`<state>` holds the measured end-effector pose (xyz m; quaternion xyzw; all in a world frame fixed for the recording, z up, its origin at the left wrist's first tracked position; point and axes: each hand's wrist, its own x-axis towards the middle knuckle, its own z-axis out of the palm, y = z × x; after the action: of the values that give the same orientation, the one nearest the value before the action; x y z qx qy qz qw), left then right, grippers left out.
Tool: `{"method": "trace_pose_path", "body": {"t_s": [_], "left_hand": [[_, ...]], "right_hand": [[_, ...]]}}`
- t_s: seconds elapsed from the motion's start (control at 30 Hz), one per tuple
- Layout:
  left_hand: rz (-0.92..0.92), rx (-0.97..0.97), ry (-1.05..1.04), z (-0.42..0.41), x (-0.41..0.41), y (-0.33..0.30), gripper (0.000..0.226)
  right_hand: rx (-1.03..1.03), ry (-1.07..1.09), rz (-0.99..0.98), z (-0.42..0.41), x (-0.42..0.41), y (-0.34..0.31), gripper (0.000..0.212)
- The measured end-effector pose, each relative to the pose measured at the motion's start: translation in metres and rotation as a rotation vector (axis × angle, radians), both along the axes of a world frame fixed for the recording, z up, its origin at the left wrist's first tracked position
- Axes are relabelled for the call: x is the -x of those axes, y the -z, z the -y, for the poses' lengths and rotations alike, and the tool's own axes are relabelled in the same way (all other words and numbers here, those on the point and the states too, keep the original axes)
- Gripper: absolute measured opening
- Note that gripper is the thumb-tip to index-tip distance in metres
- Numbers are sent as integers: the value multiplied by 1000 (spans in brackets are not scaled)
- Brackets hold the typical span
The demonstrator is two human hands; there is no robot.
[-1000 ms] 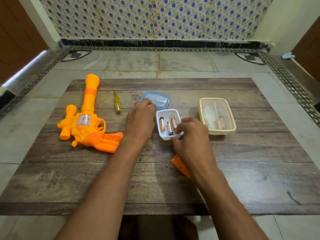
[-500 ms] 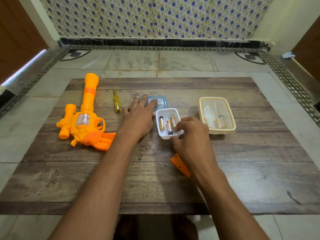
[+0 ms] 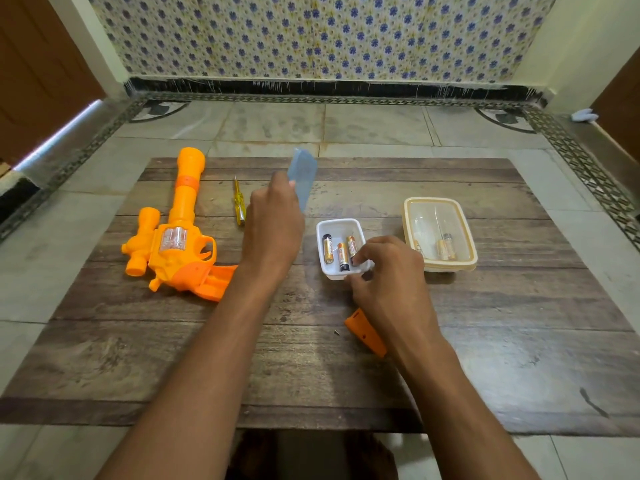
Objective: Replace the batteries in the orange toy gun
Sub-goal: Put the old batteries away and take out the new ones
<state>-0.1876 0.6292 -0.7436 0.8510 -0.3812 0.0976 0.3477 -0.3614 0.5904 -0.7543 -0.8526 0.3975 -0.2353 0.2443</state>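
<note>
A blue lid [image 3: 302, 176] was held raised and tilted by the left hand [image 3: 273, 223]; the white battery tray [image 3: 341, 225] was gripped at its near corner by the right hand [image 3: 388, 271].

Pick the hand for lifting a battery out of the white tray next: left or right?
Right. The right hand already grips the white tray at its near corner, beside the batteries. The left hand is occupied, holding the blue lid up.

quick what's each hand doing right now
Left hand: holding the blue lid raised off the table.
Right hand: gripping the white container at its near corner.
</note>
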Motion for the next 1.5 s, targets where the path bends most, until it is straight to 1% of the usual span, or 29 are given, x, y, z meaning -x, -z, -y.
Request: {"method": "trace_pose_path", "body": {"t_s": [0.1,0.17,0.23,0.3,0.33,0.43,0.5,0.57,0.67,0.77,0.9,1.0,1.1,1.23,1.4,1.5], "left_hand": [[-266,176,-11,1,5,-5,31],[-433,212,-29,-1,12,-7,27],[-454,194,-45,-4,17,-7,27],[-458,168,-65,-8,26,-9,24],[-495,175,-54,-10,28,-7,21],[-634,201,-2,-11,31,1,13],[-632,176,12,-12,34,3,10],[-620,134,3,-14,37,3,12],[-578,58,-1,-18,40,4,23],[-497,-54,3,-18,42,6,39],[-496,-78,25,-19,43,3,33],[-503,-102,46,-20,40,4,31],[-520,-102,50,-20,36,7,36],[-520,-150,88,-21,34,6,32],[-469,-234,167,-21,35,4,37],[-424,-268,170,-21,36,6,38]], "right_hand": [[-22,-3,30,-1,2,-3,27],[-44,-11,66,-2,5,-7,37],[-55,-3,130,-3,7,-13,44],[-48,32,201,-3,8,-17,47],[-42,49,235,-3,7,-17,47],[-39,98,299,-3,2,-16,38],[-40,127,310,-2,-2,-13,32],[-72,132,305,-1,-5,-10,30],[-100,125,260,-2,-7,-8,32],[-105,116,241,-2,-6,-8,28],[-119,131,174,-1,-5,-8,21],[-128,142,181,-1,-5,-8,19],[-144,142,173,-2,-7,-8,19],[-136,125,152,-2,-6,-10,24],[-171,113,204,-4,-5,-12,26],[-176,122,198,-4,-5,-11,25]]}}
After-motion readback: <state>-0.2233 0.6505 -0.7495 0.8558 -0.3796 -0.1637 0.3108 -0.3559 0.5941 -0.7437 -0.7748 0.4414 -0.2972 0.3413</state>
